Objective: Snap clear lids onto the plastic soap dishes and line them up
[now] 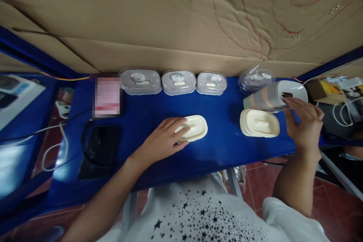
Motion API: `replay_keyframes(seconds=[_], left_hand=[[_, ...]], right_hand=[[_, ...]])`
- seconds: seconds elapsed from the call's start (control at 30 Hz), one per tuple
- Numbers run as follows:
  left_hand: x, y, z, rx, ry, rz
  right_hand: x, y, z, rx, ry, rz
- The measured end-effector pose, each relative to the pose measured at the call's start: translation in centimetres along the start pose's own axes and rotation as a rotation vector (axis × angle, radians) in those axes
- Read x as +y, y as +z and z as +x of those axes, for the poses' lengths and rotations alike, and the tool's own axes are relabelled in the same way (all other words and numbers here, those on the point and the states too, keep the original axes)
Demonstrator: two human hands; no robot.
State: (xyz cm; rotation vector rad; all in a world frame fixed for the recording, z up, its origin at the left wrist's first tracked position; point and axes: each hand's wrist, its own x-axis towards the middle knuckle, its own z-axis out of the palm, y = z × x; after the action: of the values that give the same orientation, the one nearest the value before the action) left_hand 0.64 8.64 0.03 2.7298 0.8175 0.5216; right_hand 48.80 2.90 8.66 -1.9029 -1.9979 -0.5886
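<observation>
Cream lid (199,127) partly under left hand (167,136) (right hand (304,124) well apart).

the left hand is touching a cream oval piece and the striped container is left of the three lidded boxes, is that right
Not quite: the striped container is to the right of the three lidded boxes, as the head view shows. The left hand is touching a cream oval piece.
</observation>
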Motion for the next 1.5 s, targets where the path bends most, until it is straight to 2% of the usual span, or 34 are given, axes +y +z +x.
replay_keyframes(seconds=[0.07, 0.13, 0.2, 0.23, 0.33, 0.4, 0.53, 0.63, 0.77, 0.87, 1.07, 1.23, 1.37, 1.5], left_hand=[[-0.1, 0.1, 0.0, 0.002, 0.000, -0.005], [-0.2, 0.0, 0.0, -0.003, -0.009, -0.012], [-0.2, 0.0, 0.0, -0.014, -0.021, -0.029], [-0.3, 0.0, 0.0, -0.020, -0.024, -0.041], [-0.3, 0.3, -0.1, -0.026, -0.028, -0.083], [-0.3, 0.6, -0.1, -0.017, -0.044, -0.111], [-0.2, 1.3, 0.0, 0.034, -0.143, -0.117], [-0.2, 1.6, 0.0, 0.059, -0.215, -0.113], [-0.1, 1.6, -0.1, 0.051, -0.250, -0.148], [0.1, 1.6, -0.2, 0.026, -0.232, -0.139], [0.0, 1.2, -0.3, 0.040, -0.110, -0.024], [-0.2, 0.5, 0.0, 0.055, -0.031, 0.022], [-0.2, -0.1, 0.1, 0.053, -0.019, 0.010], [-0.3, -0.7, 0.0, 0.042, 0.014, -0.003]], right_hand=[[0.2, 0.3, 0.0, 0.082, 0.044, 0.026], [0.2, 0.2, 0.1, 0.094, 0.099, 0.002], [-0.5, -0.2, 0.2, 0.139, 0.126, -0.044], [-1.2, -0.5, 0.2, 0.208, 0.113, -0.059], [-5.7, -1.5, -0.3, 0.432, -0.007, -0.058], [-10.2, -1.6, -1.1, 0.423, -0.101, -0.006], [-18.8, 0.7, -2.7, 0.039, -0.297, 0.273], [-22.0, 3.4, -3.0, -0.108, -0.362, 0.381], [-22.9, 5.1, -2.4, -0.160, -0.406, 0.405], [-23.5, 4.9, -2.2, -0.155, -0.453, 0.423], [-25.2, 4.4, -2.6, -0.198, -0.510, 0.449], [-23.4, 4.6, -2.1, -0.337, -0.529, 0.462], [-21.0, 4.9, -2.1, -0.322, -0.434, 0.469], [-20.4, 4.9, -2.7, -0.282, -0.431, 0.569]])
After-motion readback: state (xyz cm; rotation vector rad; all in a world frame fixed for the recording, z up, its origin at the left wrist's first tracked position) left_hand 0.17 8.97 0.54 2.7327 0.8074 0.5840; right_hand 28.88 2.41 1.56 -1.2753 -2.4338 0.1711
